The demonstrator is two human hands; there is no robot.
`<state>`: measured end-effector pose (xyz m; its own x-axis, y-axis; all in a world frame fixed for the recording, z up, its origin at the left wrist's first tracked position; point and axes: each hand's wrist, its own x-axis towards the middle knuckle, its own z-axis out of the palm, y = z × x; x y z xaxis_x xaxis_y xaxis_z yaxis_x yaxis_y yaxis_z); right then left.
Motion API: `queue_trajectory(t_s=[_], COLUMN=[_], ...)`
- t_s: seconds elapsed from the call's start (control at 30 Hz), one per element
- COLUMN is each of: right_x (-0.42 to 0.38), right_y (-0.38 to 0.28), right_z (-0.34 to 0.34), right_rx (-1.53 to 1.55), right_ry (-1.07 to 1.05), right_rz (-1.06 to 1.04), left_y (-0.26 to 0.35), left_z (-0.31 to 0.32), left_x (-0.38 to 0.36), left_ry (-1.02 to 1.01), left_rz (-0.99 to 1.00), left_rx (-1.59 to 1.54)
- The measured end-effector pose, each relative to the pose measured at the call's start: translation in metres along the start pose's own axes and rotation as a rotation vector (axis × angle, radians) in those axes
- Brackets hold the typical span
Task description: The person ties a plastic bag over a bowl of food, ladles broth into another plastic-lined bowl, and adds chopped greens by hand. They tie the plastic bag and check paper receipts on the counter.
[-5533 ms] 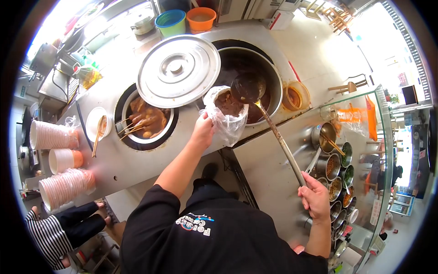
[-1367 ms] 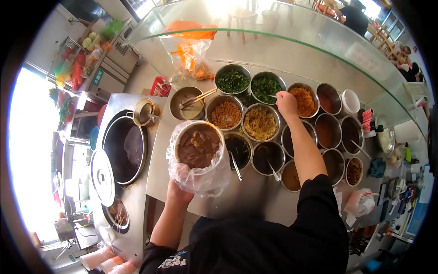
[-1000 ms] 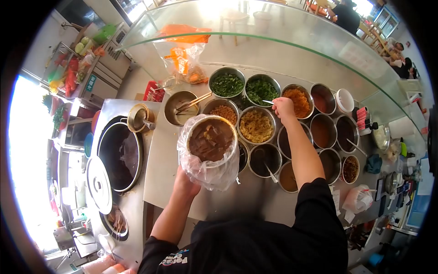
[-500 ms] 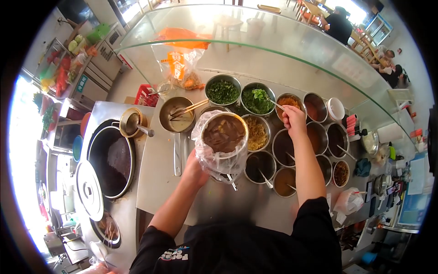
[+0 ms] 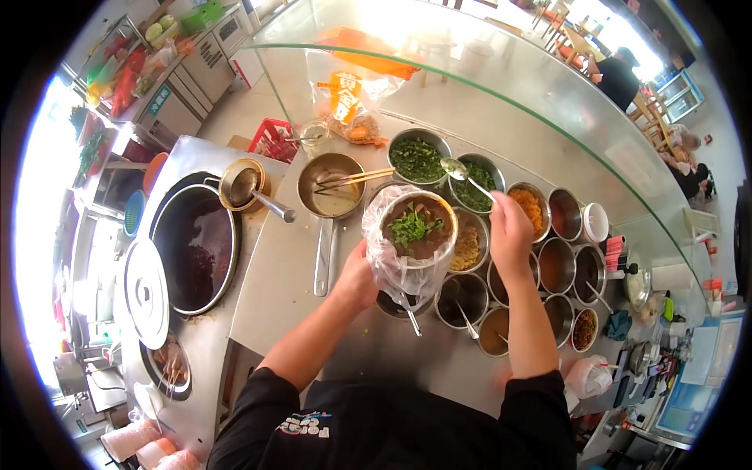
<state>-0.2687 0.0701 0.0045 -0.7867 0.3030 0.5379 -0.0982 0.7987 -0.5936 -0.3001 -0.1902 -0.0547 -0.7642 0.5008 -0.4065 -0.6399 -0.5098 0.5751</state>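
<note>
My left hand [image 5: 356, 276] grips a bowl [image 5: 449, 227] lined with a clear plastic bag [image 5: 401, 283] from its lower left side. Brown soup or sauce fills it, topped by a heap of chopped greens [image 5: 415, 227]. In my right hand [image 5: 511, 233] is a metal spoon [image 5: 475, 186], its head pointing left over the edge of a steel pot of chopped greens [image 5: 471, 202]. Beside that stands another pot of chopped greens [image 5: 417, 160]. A pot of yellow chopped topping [image 5: 468, 244] is partly hidden behind the bowl.
Several sauce pots, some with spoons, crowd the right side, near orange bits [image 5: 529, 210]. A saucepan [image 5: 301, 192] with chopsticks [image 5: 356, 179] stands left of the bowl. Farther left are a ladle [image 5: 270, 204] and a large dark pot [image 5: 235, 258]. A glass screen [image 5: 501, 86] borders the counter.
Chopped greens now lie on the brown contents of the bowl. My right hand has drawn the spoon back slightly and its head now shows. The whole view has shifted.
</note>
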Motion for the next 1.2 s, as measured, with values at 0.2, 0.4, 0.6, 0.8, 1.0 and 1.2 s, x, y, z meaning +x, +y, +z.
queue_trajectory(t_s=[0.2,0.4,0.6,0.8,1.0,1.2], right_x=[0.038,0.041,0.034,0.010,-0.029,-0.032], right_y=[0.085,0.099,0.078,0.026,-0.002,0.053], right_z=[0.118,0.144,0.092,0.020,-0.010,-0.009], right_rx=[-0.250,0.285,0.657,0.780,0.090,-0.277], right_ry=[-0.252,-0.365,-0.171,-0.061,0.077,0.029], right_rz=[0.167,0.689,0.980,0.860,0.179,0.102], left_y=[0.004,0.006,0.003,0.009,-0.003,-0.004], left_z=[-0.015,-0.022,-0.028,-0.002,-0.004,0.029], left_x=[-0.001,-0.001,0.010,0.009,0.021,0.003], left_ry=[0.026,0.030,0.027,0.071,-0.039,-0.072], left_rz=[0.013,0.038,0.019,0.001,-0.029,-0.026], left_rx=[0.003,0.022,0.022,0.074,0.075,0.023])
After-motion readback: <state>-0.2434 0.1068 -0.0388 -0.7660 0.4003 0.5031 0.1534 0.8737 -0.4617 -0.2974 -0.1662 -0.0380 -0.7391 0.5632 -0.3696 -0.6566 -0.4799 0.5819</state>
